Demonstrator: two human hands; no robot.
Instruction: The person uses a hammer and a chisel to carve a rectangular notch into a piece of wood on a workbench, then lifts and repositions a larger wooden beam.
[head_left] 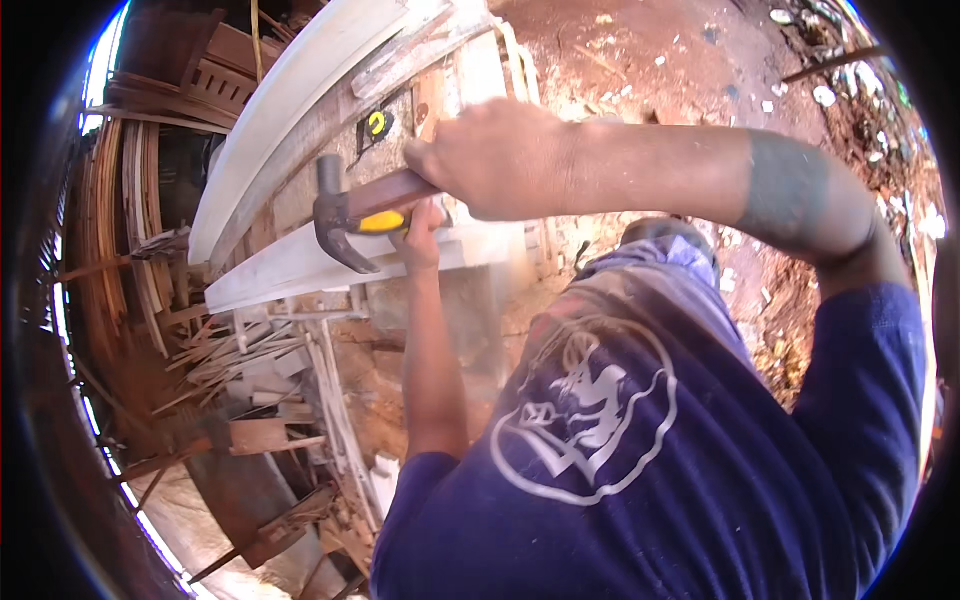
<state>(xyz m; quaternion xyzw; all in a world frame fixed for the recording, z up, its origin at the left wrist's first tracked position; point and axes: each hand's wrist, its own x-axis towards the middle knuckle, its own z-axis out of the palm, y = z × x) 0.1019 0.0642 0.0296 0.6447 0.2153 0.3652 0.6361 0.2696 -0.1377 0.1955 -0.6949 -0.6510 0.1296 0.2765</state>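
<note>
The right hand point(500, 160) is wrapped tight around the handle of a hammer point(390, 195), whose head juts out to the left of both hands, claw turned toward the worker. Just below it, the left hand point(424, 238) looks closed on a yellow tool point(381, 221); the hammer hides part of that tool, so I can't tell whether it's a chisel or something else, nor see its tip.

A pale board point(300, 282) lies beneath the hammer head, running out to the left of the left hand. Beyond the hands and to their left sits a second, curved board point(285, 100). Between that one and the right hand there's a small black-and-yellow thing point(377, 124), touched by neither hand.

I'd call this partway through. Both long boards seem shaped already, one with a clear sweep to it, and they lie close together, near the hands. The hammering looks unfinished to me, with both tools in hand over the wood. I can't make out any cut, nail or joint under the hammer, so how many blows are left I couldn't say. Offcuts point(270, 380) are heaped left of the left forearm.
</note>
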